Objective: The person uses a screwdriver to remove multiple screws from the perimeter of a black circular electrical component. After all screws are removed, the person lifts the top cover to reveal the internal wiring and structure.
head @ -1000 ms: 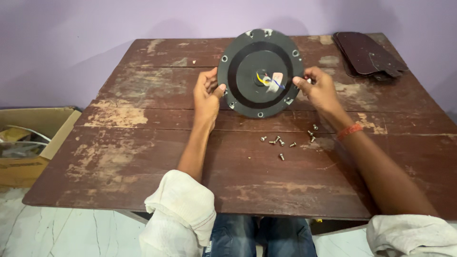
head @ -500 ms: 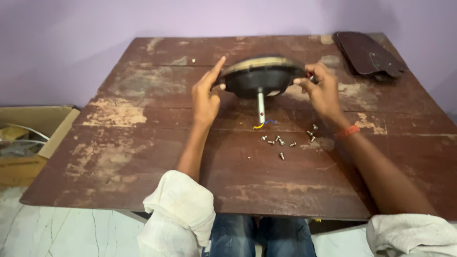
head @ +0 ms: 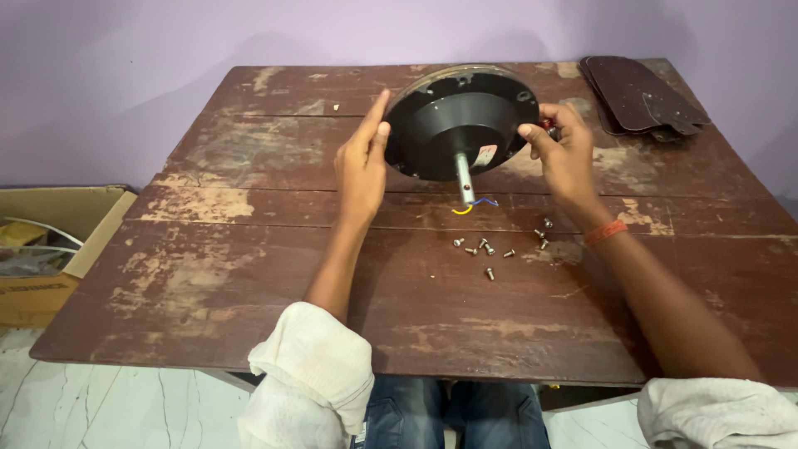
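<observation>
A round black metal fan motor housing is seen with a silver shaft and blue and yellow wires. The worn wooden table is dark brown, patched with pale tan. Dark brown fan blades are stacked far right; an orange wristband is worn.

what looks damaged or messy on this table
The wooden table has paint worn off in pale patches. Loose screws lie scattered near the black fan motor, held tilted by the left hand and right hand.
</observation>
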